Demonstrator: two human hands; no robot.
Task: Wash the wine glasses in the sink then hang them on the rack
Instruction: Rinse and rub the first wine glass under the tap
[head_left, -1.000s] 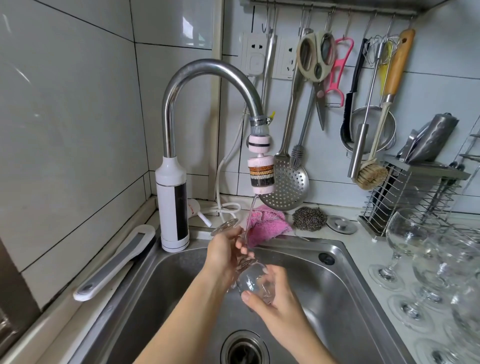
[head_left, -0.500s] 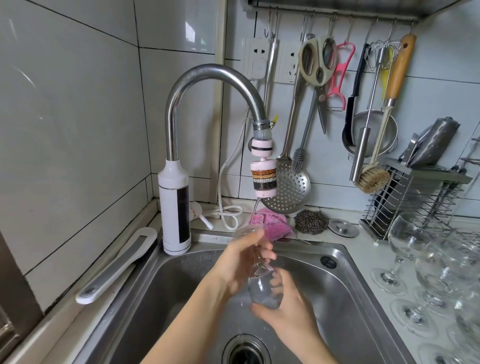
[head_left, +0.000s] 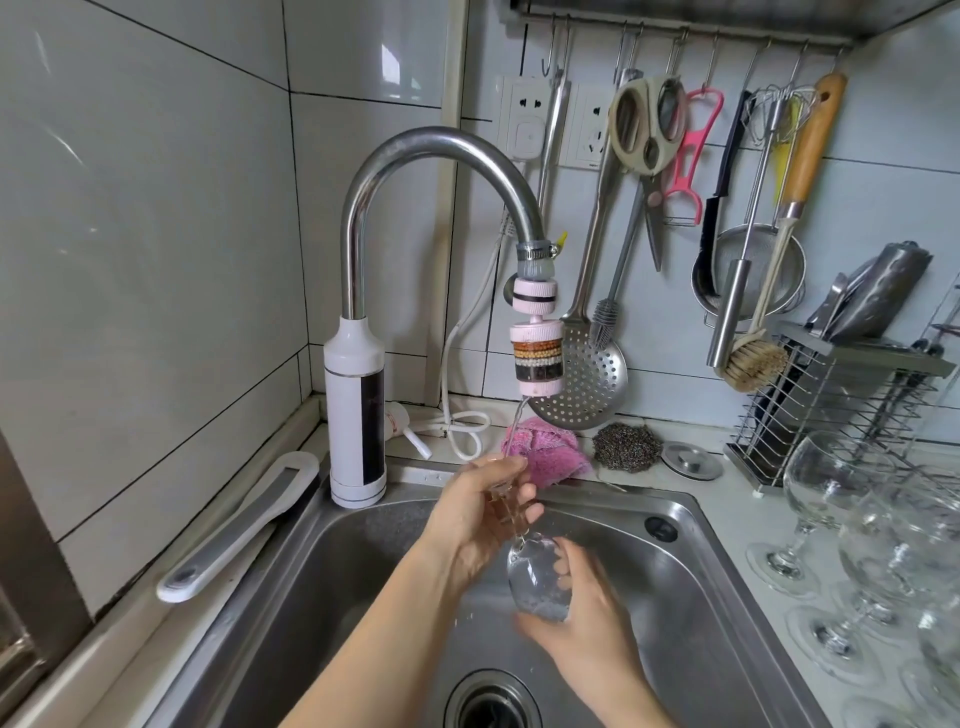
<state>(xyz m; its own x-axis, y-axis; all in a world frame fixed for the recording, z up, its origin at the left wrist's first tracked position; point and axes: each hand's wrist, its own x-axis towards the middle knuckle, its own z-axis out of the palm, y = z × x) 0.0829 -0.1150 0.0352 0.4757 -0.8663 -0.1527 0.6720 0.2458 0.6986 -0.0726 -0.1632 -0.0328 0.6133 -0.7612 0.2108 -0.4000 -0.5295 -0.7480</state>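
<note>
**Fig.: Wine glass held under running tap**

A clear stemmed wine glass (head_left: 537, 582) was held above the stainless-steel sink (head_left: 337, 571), tilted w/ the foot end up and the bowl down. The L hand (head_left: 467, 519) gripped the stem, fingers curled round it, just below the spout; the foot itself showed only faintly at the top of that hand. The R hand (head_left: 587, 623) cupped the bowl from below, fingers wrapped behind the glass and thumb on the near side. Both hands were thus clamped on the one glass. A thin stream of water (head_left: 517, 421) fell from the pink-and-white bead filter (head_left: 537, 353) on the curved chrome faucet (head_left: 441, 150) and reached the top of the L hand. Droplets showed inside the bowl. The round dark drain (head_left: 491, 701) lay below the hands, approx. at the sink's centre.

On the counter behind the sink lay a pink cloth (head_left: 545, 452), a grey steel-wool scourer (head_left: 626, 447) just beside it, and a round metal plug (head_left: 693, 460) further R. A long white-and-grey flat tool (head_left: 239, 525) lay along the L rim. On the R counter stood several more clear wine glasses (head_left: 826, 483), upright and close together, in front of a metal wire stand (head_left: 831, 405). From the wall rail hung, among other items, a perforated steel skimmer (head_left: 582, 379), beige-handled scissors (head_left: 644, 124) & a wooden-handled brush (head_left: 756, 358).
</note>
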